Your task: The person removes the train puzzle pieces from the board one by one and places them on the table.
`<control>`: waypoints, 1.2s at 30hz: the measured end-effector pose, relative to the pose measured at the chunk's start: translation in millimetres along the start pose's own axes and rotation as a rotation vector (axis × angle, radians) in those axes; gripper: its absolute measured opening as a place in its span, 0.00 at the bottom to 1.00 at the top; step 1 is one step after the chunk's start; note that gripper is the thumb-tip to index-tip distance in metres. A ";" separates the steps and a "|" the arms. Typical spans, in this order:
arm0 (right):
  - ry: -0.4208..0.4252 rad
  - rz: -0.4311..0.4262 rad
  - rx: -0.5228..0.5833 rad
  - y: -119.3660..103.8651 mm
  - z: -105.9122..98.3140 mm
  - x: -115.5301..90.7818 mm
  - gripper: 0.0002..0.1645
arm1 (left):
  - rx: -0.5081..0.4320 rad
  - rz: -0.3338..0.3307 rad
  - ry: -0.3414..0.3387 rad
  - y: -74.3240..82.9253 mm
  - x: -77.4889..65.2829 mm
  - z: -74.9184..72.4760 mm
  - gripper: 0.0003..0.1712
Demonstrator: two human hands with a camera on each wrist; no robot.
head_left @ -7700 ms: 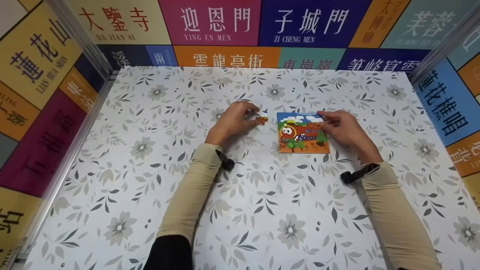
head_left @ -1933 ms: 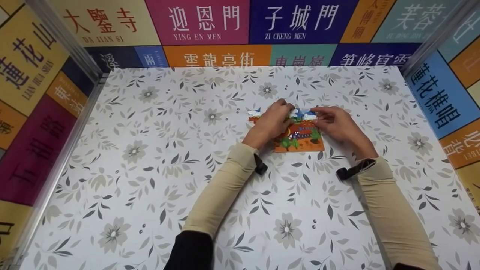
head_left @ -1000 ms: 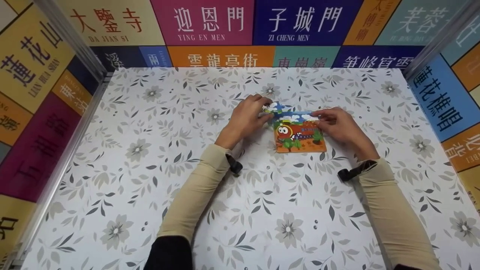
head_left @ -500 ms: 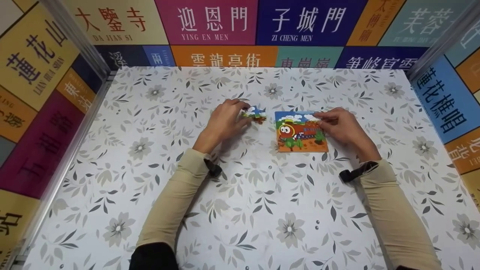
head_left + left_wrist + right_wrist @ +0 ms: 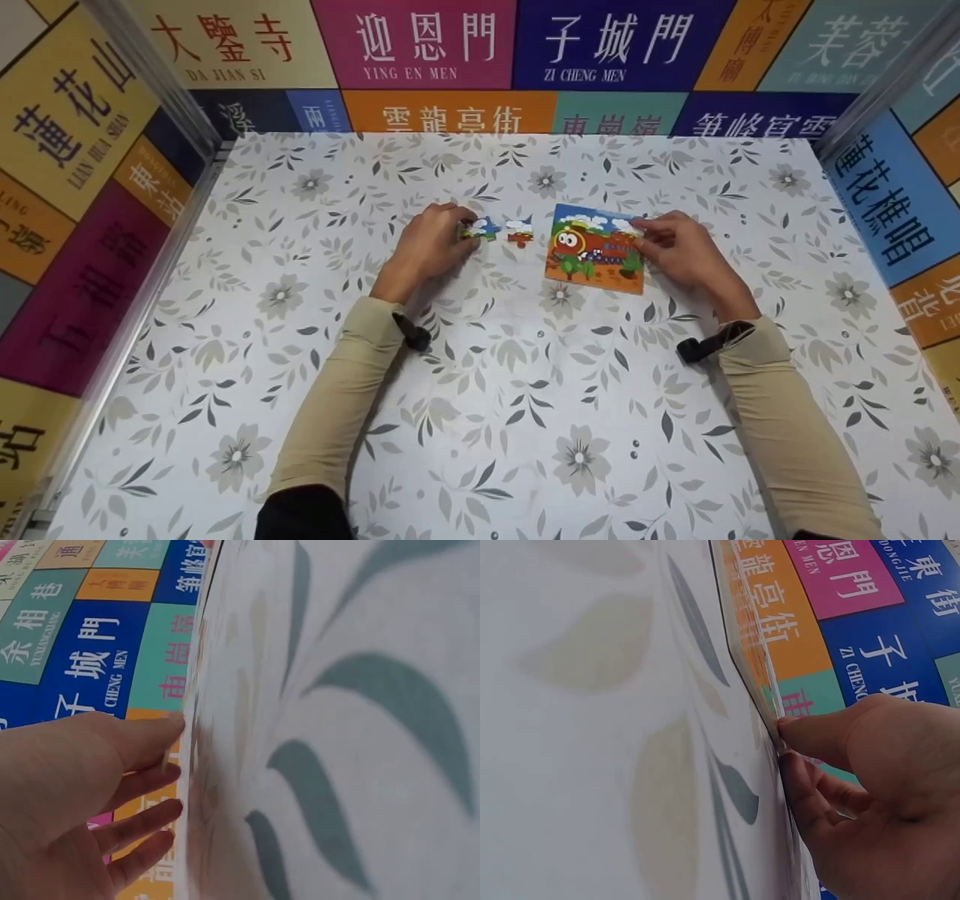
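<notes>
Head view: train jigsaw puzzle point(image 5: 596, 249) lies on the floral tablecloth point(image 5: 480, 390), tilted slightly. Right hand point(image 5: 679, 251) pinches its upper right edge. Left hand point(image 5: 429, 246) holds a blue-and-white puzzle piece point(image 5: 481, 227) at its fingertips; a second loose piece point(image 5: 519, 230) lies between that one and the puzzle, apart from both.

Left wrist view: left hand point(image 5: 71, 799), fingers point(image 5: 142, 821) loosely extended, thumb tip at the tablecloth point(image 5: 337, 720); piece not discernible.

Right wrist view: right hand point(image 5: 870, 787), thumb and fingers point(image 5: 810, 799) pressed together against a thin edge.
</notes>
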State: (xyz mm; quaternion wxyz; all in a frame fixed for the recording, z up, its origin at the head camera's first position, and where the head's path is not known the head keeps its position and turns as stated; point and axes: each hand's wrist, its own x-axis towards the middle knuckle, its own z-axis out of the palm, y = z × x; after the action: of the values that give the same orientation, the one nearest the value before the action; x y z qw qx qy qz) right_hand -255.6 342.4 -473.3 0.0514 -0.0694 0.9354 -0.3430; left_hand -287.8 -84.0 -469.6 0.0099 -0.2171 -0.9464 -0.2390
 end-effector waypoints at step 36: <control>-0.045 -0.041 0.113 1.9 3.5 6.0 0.28 | -0.089 0.036 -0.087 -1.4 8.2 -1.1 0.24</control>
State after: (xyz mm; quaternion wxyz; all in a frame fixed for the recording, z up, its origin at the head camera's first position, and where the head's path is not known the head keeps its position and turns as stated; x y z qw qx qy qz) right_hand -261.1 340.6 -477.5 0.0692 -0.0933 0.9115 -0.3945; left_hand -295.9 -82.2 -468.3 -0.0368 -0.2443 -0.9303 -0.2710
